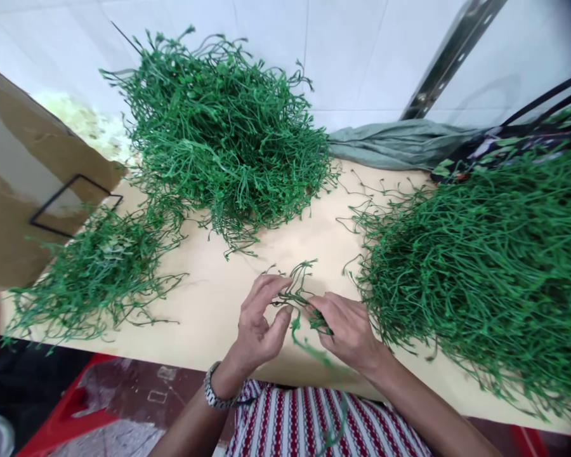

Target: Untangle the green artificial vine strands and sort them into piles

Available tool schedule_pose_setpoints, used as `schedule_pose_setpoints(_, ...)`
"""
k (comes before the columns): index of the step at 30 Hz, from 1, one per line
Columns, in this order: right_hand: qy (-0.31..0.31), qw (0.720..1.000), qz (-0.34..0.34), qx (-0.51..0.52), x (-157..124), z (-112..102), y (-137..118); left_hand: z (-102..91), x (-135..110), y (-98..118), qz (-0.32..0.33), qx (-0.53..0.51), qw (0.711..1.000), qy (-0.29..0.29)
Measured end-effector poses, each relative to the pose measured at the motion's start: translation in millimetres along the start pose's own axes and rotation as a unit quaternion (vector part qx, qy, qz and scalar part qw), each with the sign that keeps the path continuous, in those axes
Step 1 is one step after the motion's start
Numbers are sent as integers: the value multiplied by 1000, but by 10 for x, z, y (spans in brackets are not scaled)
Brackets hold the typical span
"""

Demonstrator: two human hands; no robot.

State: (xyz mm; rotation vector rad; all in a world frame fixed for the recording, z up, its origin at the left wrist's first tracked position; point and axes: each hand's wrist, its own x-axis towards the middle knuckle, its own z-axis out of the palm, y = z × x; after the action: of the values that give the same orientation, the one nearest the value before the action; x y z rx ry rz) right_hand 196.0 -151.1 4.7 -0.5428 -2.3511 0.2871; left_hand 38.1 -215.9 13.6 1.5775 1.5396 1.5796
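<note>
My right hand [349, 327] is closed around a small bunch of thin green artificial plant stems [295, 295], with small branching tips. Just left of it, my left hand [261, 324] has its thumb and forefinger apart, the fingertips beside the ends of those stems. A looser, blurred green strand [314, 350] hangs from between the hands toward my lap. A big heap of the same kind of stems [480, 266] lies to the right of my right hand. Another tall heap [228, 139] stands at the back, and a smaller pile [95, 273] lies at the left.
The pale tabletop [209, 311] runs under everything. At the left stands a cardboard box [38, 184] with a black wire piece [52, 209] before it. Grey-green cloth [394, 146] lies along the tiled wall beside a metal upright [450, 57]. A red stool [71, 406] is below.
</note>
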Motion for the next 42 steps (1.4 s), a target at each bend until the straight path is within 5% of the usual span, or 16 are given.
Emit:
schedule_pose_setpoints(4,34,999,-14,-27,3,-4,7,-47,5,59,-35,-74,997,1)
schedule_pose_setpoints(10,26,999,-19,-34,-18,18,11,-9,42,127,-16,79,997,-20)
schedule_pose_setpoints(21,24,999,1,24,-17,88,-10,-13,88,-78,247,251,935,27)
schedule_pose_setpoints(27,11,992,52,118,141,-145,-34,-38,112,-49,245,280,928,-30)
schedule_pose_setpoints(31,-61,983,48,165,244,-106,15,-5,101,-46,233,233,942,-62)
schedule_pose_setpoints(42,-68,969,75,224,233,-82,75,-15,92,-47,219,252,937,-101)
